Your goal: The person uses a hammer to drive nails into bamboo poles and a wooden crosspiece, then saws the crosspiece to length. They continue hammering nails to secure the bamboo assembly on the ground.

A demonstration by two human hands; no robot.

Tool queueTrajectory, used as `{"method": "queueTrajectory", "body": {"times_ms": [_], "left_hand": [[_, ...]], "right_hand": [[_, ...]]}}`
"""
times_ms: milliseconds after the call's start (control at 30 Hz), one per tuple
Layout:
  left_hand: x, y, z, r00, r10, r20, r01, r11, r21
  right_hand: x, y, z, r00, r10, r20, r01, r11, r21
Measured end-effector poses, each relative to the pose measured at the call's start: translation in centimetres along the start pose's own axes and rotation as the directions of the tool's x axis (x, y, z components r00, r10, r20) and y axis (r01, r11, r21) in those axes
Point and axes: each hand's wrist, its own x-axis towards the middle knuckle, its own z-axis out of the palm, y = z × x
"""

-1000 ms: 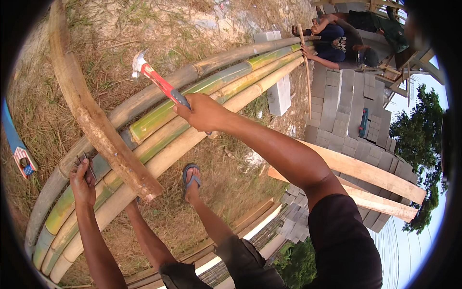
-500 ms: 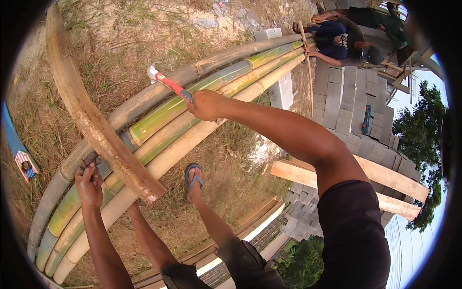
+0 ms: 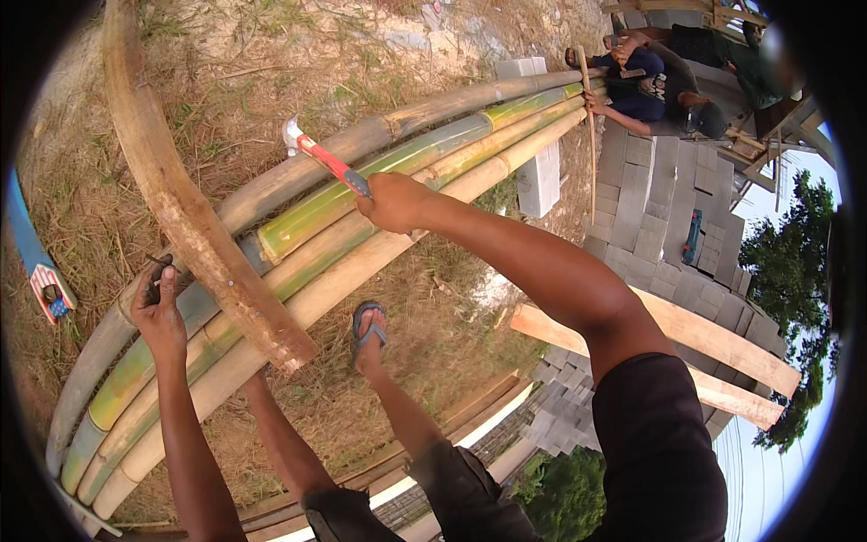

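Observation:
My right hand is closed round the grip of a claw hammer with a red and grey handle and a pale metal head. The hammer lies over several long bamboo poles, side by side, some green and some tan. My left hand pinches a small dark bundle between thumb and fingers; a thin end sticks out, and its kind is unclear. Right beside that hand, a thick brown wooden plank rests across the poles.
A handsaw with a blue blade lies on dry grass at the left. Two people crouch at the poles' far end, near an upright stick. Grey blocks and light boards are to the right.
My left hand has risen slightly with the dark bundle, clear of the plank's edge. The hammer and right hand stay nearly the same; the view has shifted a little.

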Motion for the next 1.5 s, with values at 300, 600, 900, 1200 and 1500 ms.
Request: {"method": "queueTrajectory", "body": {"times_ms": [300,600,900,1200,1500], "left_hand": [[4.2,0.2,2.7,0.949,0.298,0.100,-0.309,0.944,0.119],[3.9,0.9,3.3,0.837,0.453,0.308,-0.547,0.660,0.515],[4.3,0.9,3.1,0.878,0.334,0.344,-0.468,0.754,0.461],[5.7,-1.8,2.1,0.795,0.468,0.386,-0.604,0.667,0.436],[5.1,-1.6,2.4,0.850,0.392,0.351,-0.505,0.795,0.336]], "right_hand": [[-0.3,0.3,2.3,0.990,-0.039,-0.138,0.038,0.999,-0.006],[-0.2,1.4,2.5,0.979,-0.083,-0.185,0.087,0.996,0.013],[-9.6,-5.8,5.7,0.898,-0.311,-0.311,0.401,0.868,0.292],[-10.8,-7.6,9.9,0.793,-0.444,-0.417,0.570,0.782,0.252],[-10.8,-5.9,11.1,0.840,-0.364,-0.403,0.470,0.859,0.205]]}}
